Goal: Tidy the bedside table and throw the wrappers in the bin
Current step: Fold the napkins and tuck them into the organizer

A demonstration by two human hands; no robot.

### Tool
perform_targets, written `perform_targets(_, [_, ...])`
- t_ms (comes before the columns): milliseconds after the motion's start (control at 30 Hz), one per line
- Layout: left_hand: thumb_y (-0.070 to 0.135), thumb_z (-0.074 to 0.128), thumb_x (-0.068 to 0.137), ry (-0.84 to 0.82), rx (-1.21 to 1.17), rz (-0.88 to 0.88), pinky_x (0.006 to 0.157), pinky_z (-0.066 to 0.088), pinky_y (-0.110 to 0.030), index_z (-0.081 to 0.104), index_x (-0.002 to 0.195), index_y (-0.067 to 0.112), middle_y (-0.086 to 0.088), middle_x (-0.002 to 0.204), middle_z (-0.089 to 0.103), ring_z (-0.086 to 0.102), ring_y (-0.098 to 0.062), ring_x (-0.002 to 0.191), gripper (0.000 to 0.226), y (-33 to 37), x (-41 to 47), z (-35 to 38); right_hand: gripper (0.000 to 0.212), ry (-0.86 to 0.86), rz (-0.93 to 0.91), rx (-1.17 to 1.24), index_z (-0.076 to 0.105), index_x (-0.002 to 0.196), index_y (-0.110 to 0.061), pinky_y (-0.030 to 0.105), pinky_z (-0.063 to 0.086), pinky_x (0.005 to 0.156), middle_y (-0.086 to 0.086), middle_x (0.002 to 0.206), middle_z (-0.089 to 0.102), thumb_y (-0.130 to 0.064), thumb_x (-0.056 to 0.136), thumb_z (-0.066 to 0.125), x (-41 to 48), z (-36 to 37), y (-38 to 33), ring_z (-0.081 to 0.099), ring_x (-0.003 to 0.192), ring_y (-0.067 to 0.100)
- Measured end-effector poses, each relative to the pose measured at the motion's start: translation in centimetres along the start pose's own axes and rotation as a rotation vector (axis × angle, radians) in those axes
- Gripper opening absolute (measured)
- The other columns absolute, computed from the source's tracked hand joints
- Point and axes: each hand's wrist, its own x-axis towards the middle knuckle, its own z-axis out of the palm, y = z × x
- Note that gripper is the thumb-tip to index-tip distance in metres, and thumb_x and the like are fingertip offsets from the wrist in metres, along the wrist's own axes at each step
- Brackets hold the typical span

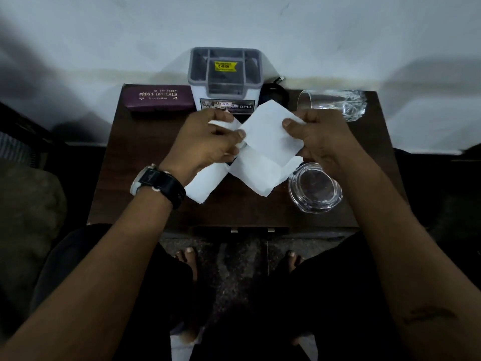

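Above the middle of the dark wooden bedside table (pixel 145 178) both my hands hold a white sheet of paper (pixel 265 142), creased into folds. My left hand (pixel 205 142), with a black watch on its wrist, pinches the sheet's left part. My right hand (pixel 317 136) grips the right edge with the thumb on top. The paper's lower folds hang close to the table top. No bin is in view.
At the table's back stand a white and grey compartment holder (pixel 225 74) and a maroon spectacle case (pixel 158 97). A drinking glass (pixel 335 102) lies on its side at the back right. A glass ashtray (pixel 315 188) sits front right. A dark object (pixel 273 92) lies behind the holder.
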Motion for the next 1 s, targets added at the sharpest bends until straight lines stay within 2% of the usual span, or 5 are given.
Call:
perform_targets(133, [0.016,0.075,0.091,0.038,0.527,0.094,0.077,0.064,-0.043,0.068,0.117,0.014,-0.008,0.092,0.079,0.076,-0.027,0.083,0.027,-1.9,0.0,0.7,0.010,0.064,-0.089,-0.045,0.073,0.094,-0.016,0.045,0.065,0.076,0.010,0.094,0.075,-0.006,0.093,0.071,0.1,-1.2,-0.3,0.073,0.084,0.025])
perform_targets(300, [0.008,0.059,0.091,0.128,0.521,0.083,0.084,0.063,-0.049,0.067,0.116,0.016,-0.008,0.098,0.079,0.076,-0.030,0.091,0.027,-2.1,0.4,0.1,0.014,-0.116,0.021,-0.134,0.070,0.107,-0.006,0.019,0.053,0.041,0.010,0.089,0.070,-0.001,0.095,0.068,-0.7,0.3,0.1,0.068,0.061,0.013])
perform_targets(500, [0.014,0.062,0.095,0.109,0.539,0.067,0.085,0.063,-0.043,0.069,0.117,0.017,-0.007,0.094,0.079,0.075,-0.029,0.091,0.023,-2.3,0.5,0.3,0.004,-0.060,-0.012,-0.358,0.075,0.090,-0.013,0.048,0.065,0.074,0.015,0.098,0.076,-0.011,0.088,0.073,-0.3,2.1,2.6,0.076,0.084,0.029])
perform_targets(700, [0.019,0.076,0.090,0.071,0.579,0.076,0.083,0.059,-0.037,0.068,0.121,0.017,-0.005,0.096,0.078,0.072,-0.025,0.093,0.032,-2.3,0.5,0.7,0.024,-0.026,-0.041,-0.531,0.075,0.106,-0.013,0.034,0.060,0.075,0.010,0.112,0.073,-0.022,0.083,0.078,0.0,2.5,3.3,0.071,0.098,0.026])
perform_targets(1000, [0.013,0.075,0.089,0.098,0.641,0.129,0.060,0.045,-0.021,0.067,0.122,0.015,-0.003,0.095,0.079,0.064,-0.017,0.082,0.034,-2.4,0.5,0.7,0.035,-0.011,-0.098,-0.605,0.074,0.114,-0.015,0.039,0.060,0.084,0.008,0.117,0.070,-0.025,0.081,0.082,-0.6,2.6,3.0,0.068,0.103,0.024])
